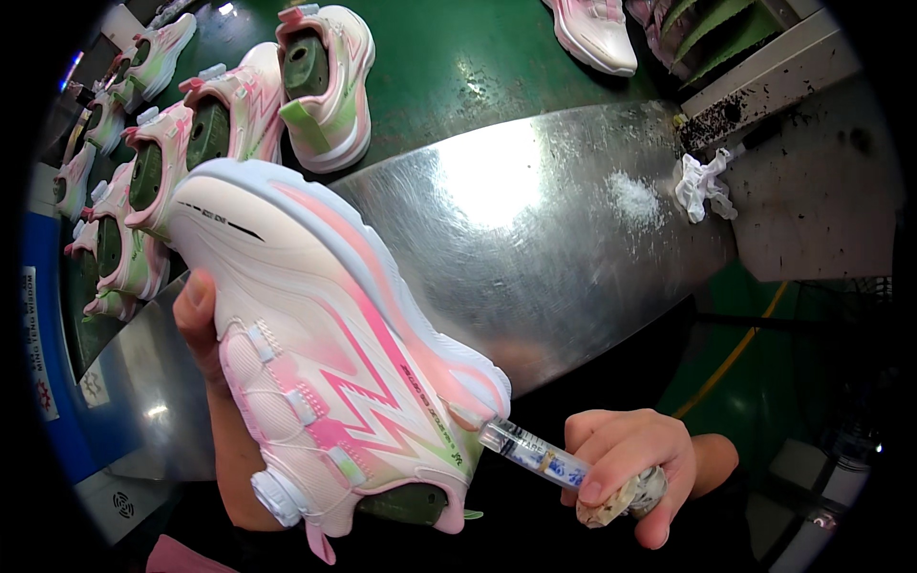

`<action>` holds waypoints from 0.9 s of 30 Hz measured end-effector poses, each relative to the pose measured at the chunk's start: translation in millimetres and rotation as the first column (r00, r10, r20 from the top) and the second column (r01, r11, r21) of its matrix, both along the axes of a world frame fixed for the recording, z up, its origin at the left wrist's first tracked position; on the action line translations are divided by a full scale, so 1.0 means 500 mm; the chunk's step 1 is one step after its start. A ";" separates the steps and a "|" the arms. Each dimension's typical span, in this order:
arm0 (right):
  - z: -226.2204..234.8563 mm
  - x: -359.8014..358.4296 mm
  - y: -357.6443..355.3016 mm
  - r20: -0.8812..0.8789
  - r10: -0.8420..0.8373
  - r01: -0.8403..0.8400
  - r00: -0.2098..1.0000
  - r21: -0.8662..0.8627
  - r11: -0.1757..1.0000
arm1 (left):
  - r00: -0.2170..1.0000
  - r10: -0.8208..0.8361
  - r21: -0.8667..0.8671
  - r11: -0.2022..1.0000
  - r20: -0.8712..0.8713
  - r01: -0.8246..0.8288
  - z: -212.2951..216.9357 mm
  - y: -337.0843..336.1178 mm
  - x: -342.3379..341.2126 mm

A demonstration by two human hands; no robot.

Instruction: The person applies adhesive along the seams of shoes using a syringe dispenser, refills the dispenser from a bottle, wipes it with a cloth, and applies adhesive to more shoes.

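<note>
A white, pink and pale green sneaker [315, 325] fills the middle, toe up and left, its side facing me. My left hand [199, 310] grips it from the left; the thumb shows at the upper's edge and the other fingers are hidden behind. A dark green shoe last [406, 503] fills its collar. In my right hand [635, 458] is a clear tube-shaped tool [535, 453] with blue marks, its thin tip at the seam between upper and sole near the heel. A crumpled, stained pale wad [621, 498] is tucked in the same hand.
Several similar sneakers [234, 115] stand on the green surface [449, 57] at the far left, another [597, 33] at the far right. A shiny metal plate [573, 277] curves behind the held shoe. White powder [633, 198] and crumpled white cloth [705, 186] lie at its right end.
</note>
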State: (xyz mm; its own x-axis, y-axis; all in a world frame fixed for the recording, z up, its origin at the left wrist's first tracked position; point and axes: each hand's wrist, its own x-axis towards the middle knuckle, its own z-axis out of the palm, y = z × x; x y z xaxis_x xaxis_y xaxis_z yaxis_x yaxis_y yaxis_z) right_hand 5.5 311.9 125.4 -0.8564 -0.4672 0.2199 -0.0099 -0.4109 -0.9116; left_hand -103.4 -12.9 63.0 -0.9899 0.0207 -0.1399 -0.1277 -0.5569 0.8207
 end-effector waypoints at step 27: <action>-0.110 0.064 0.045 -0.091 -0.084 0.081 0.992 -0.034 0.996 | 0.960 -0.098 0.219 0.975 0.263 0.039 0.037 0.054 -0.004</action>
State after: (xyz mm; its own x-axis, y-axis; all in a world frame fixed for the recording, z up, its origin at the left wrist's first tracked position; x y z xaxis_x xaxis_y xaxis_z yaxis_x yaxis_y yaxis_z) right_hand 37.5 334.6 70.6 -0.8672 -0.3876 0.3126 -0.1284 -0.4325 -0.8924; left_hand -105.2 14.0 81.5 -0.9104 0.1448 -0.3877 -0.3726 -0.6945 0.6155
